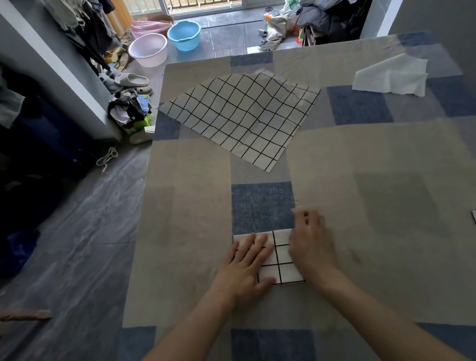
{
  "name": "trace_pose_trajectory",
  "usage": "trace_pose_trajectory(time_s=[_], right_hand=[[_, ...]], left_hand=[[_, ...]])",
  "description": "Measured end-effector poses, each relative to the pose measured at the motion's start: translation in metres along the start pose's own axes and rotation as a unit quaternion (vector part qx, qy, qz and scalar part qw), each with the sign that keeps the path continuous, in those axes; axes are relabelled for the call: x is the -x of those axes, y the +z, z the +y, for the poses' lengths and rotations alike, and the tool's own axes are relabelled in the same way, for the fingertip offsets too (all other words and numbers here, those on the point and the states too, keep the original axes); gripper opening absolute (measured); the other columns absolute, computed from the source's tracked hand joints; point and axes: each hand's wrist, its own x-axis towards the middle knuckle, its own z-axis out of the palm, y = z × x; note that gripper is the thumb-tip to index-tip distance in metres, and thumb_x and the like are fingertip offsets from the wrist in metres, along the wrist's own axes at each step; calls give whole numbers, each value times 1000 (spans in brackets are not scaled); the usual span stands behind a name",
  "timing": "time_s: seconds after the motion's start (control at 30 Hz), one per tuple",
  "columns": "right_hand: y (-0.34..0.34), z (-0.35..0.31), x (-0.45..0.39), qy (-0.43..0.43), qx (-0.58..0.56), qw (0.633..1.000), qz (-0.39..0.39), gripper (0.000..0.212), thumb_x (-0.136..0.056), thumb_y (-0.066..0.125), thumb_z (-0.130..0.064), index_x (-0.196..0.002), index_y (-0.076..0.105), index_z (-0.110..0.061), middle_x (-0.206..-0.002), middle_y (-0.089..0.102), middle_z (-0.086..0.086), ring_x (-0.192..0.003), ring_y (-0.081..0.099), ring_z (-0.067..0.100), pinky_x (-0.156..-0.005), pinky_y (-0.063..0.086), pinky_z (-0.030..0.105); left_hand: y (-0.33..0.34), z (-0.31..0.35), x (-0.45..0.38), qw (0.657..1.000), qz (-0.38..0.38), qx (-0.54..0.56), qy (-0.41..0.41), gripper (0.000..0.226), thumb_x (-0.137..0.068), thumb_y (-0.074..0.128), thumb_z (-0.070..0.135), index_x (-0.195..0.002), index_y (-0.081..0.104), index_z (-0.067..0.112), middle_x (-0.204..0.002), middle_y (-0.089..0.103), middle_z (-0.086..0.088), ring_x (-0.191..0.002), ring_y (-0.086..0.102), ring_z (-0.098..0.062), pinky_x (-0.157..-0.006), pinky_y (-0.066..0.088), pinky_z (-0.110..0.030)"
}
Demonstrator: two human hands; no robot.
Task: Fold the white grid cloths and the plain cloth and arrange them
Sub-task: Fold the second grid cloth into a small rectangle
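The person is pressing the folded grid cloth [278, 257] flat on the worktop [380, 193]; the left hand [246, 265] is lying spread on it, fingers straight. The right hand [311, 246] is blurred, its grasp unclear. Smoothing outward should be sharpening the creases.

My left hand [247, 263] presses flat on the folded grid cloth [281, 260]; my right hand [311, 244] rests on its right edge, fingers blurred, on the patchwork-covered counter [382, 208].

Left hand [246, 264] flat, right hand [312, 246] blurred
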Motion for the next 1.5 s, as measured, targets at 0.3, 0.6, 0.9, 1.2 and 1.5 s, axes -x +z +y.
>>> trace_pose_trajectory(time_s=[0.3, 0.6, 0.9, 1.2, 1.5], right_hand=[[50, -10, 35, -145, -34, 982, -118, 59, -98, 23, -43, -154, 18, -23, -160, 8, -8, -148, 9, 9, -118, 4, 36], [40, 30, 26, -142, 57, 983, -101, 60, -96, 31, -40, -152, 26, -19, -160, 19, -2, -147, 18, 15, -116, 11, 42], [50, 33, 25, -175, 99, 974, -106, 71, -91, 37, -41, -154, 15, -17, -162, 11, 3, -149, 7, 21, -115, 10, 46], [44, 31, 27, -147, 59, 984, -85, 60, -96, 28, -41, -152, 26, -20, -160, 21, -2, -147, 17, 15, -117, 12, 43], [40, 33, 36, -112, 91, 984, -101, 62, -93, 31, -41, -152, 24, -21, -160, 20, 3, -146, 21, 21, -113, 13, 52]], left_hand=[[1, 2, 3, 999, 51, -6, -13, 75, -91, 27, 55, -154, -3, 26, -162, -9, 1, -144, -25, -14, -116, -8, -43], [11, -25, 30, 992, 84, -21, -88, 62, -99, 20, 53, -155, 15, 26, -162, 10, -3, -148, 18, -22, -115, 3, -46], [-14, 63, -31, 979, 141, 146, -36, 61, -98, 13, 47, -153, 1, 25, -162, -6, 10, -148, -8, -6, -119, -2, -33], [16, 4, 4, 989, 101, 40, -96, 61, -99, 12, 50, -154, 2, 28, -162, -1, 8, -146, -11, -4, -118, -4, -35], [-3, -5, 16, 996, 4, 30, -82, 93, -71, 3, 85, -143, -26, 35, -151, -35, 9, -141, -32, -13, -117, -14, -38]])
